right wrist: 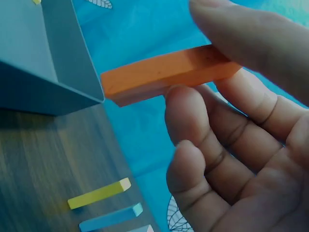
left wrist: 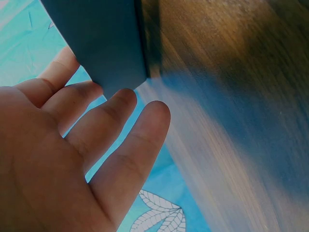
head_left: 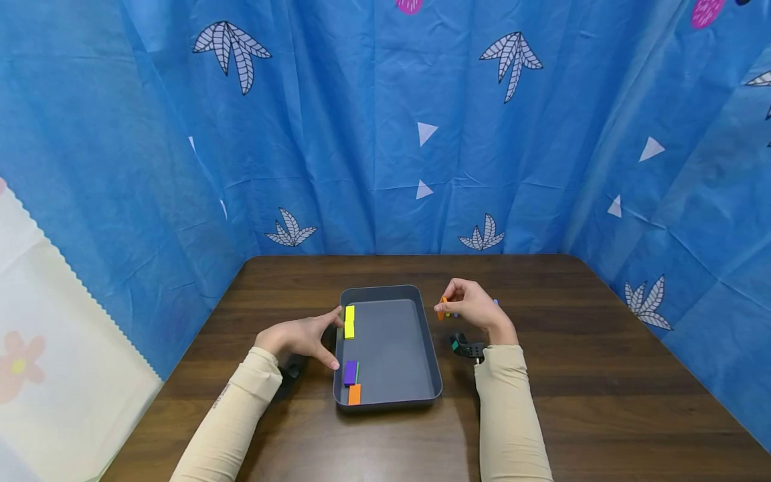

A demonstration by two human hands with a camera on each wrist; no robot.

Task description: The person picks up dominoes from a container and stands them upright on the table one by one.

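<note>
A dark grey tray lies on the table, with several coloured wooden blocks along its left side. Two yellow blocks stand toward the far end; a purple block, a thin green piece and an orange block are nearer. My left hand spreads over the tray's left rim, thumb and fingers apart, holding nothing; in the left wrist view its fingertips are right at the outer wall. Beyond the right rim, my right hand pinches another orange block between thumb and fingers, above the table.
Under and beside the right hand, a yellow stick and a blue stick lie on the wooden table, partly covered in the head view. A blue patterned curtain hangs behind the table's far edge.
</note>
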